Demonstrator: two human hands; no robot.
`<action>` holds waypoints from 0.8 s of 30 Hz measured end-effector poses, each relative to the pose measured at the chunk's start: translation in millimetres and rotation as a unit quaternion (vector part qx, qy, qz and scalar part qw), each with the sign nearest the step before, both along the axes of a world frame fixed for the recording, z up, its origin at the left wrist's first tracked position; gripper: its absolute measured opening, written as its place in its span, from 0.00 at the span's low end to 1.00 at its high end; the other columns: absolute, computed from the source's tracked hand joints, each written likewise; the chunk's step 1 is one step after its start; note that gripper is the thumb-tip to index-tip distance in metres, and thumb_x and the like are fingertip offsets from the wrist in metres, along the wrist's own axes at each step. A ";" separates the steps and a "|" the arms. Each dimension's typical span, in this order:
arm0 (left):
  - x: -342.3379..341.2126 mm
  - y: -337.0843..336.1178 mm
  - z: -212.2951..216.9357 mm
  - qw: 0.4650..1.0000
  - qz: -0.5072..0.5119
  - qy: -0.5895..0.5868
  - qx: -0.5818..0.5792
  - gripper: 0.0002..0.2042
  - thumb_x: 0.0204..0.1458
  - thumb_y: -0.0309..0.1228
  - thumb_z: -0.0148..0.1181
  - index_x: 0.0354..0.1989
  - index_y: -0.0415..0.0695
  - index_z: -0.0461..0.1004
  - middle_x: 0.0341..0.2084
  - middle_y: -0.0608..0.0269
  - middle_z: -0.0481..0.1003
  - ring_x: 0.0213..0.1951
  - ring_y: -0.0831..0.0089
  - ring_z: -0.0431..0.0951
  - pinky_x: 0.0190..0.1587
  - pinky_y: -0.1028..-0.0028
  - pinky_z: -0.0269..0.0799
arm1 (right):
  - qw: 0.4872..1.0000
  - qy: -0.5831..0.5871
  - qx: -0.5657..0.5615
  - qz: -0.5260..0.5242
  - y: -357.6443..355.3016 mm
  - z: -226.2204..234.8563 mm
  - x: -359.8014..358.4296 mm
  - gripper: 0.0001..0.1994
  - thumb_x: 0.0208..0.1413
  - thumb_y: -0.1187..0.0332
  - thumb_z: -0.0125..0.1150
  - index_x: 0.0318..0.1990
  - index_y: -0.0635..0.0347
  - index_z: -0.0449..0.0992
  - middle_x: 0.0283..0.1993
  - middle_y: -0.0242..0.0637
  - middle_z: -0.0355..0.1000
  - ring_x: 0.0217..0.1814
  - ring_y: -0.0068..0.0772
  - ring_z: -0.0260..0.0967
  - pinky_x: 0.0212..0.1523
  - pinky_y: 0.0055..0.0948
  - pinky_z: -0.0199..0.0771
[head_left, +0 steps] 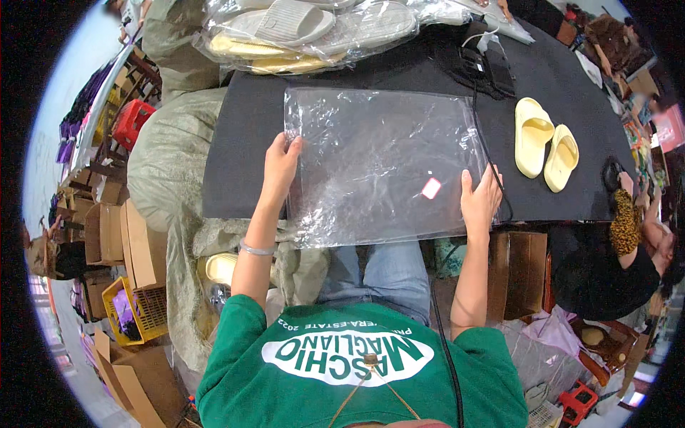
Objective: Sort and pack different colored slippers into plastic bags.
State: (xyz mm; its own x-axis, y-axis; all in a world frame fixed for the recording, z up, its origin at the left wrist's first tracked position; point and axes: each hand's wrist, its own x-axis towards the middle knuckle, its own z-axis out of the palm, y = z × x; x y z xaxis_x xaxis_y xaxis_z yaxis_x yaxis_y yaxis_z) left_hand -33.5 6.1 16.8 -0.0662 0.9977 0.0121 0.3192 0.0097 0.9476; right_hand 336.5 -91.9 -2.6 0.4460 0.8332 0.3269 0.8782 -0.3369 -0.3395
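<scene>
Head view. A clear plastic bag [378,157] lies flat and wrinkled at the centre of the frame, over a black table [246,157]; its lower edge hangs past the table's near edge, above the person's jeans [396,271]. A small white label [431,188] with a red border shows within the bag's lower right part; whether it lies on or beneath the film cannot be determined.

The left hand [283,158], left of centre, is nearly closed, thumb and fingers pinching the bag's left edge. The right hand [482,192], right of centre, is partly open at the bag's right edge, thumb resting toward the film and fingers extended outside it; whether it grips the film cannot be told.

A black cable [492,157] runs down beside the right hand. At right of the table, a pale yellow slipper [534,139] sits beside a second yellow slipper [561,158], both apart from the bag. At the top edge, grey and yellow slippers in clear wrapping [307,32] are piled. A black device [492,68] stands at upper right.

A red crate [133,123] is at upper left, a yellow crate [151,317] at lower left. At the right edge, another person's leopard-print sleeve [625,225] is visible.
</scene>
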 end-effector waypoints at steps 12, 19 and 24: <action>-60.9 22.7 -9.9 0.992 0.089 0.085 0.008 0.19 0.55 0.36 0.56 0.50 0.36 0.67 0.36 0.62 0.73 0.35 0.78 0.70 0.37 0.78 0.66 | 0.994 0.067 0.014 0.089 -3.3 17.9 -27.9 0.31 0.56 0.52 0.51 0.61 0.65 0.57 0.59 0.51 0.60 0.61 0.51 0.55 0.62 0.44 0.52; -45.5 12.8 -7.5 0.987 0.111 0.108 0.053 0.33 0.52 0.41 0.58 0.62 0.36 0.54 0.53 0.42 0.65 0.55 0.56 0.67 0.55 0.65 0.62 | 0.987 0.113 0.022 0.117 2.3 27.9 -35.7 0.29 0.52 0.63 0.59 0.60 0.63 0.60 0.58 0.48 0.62 0.58 0.48 0.59 0.59 0.40 0.57; -34.8 7.5 0.9 0.974 0.063 0.169 0.139 0.33 0.49 0.32 0.60 0.64 0.49 0.54 0.54 0.46 0.65 0.55 0.54 0.66 0.56 0.65 0.62 | 0.971 0.171 0.071 0.147 2.9 25.4 -33.0 0.24 0.49 0.71 0.59 0.56 0.61 0.66 0.57 0.45 0.64 0.55 0.46 0.62 0.57 0.37 0.60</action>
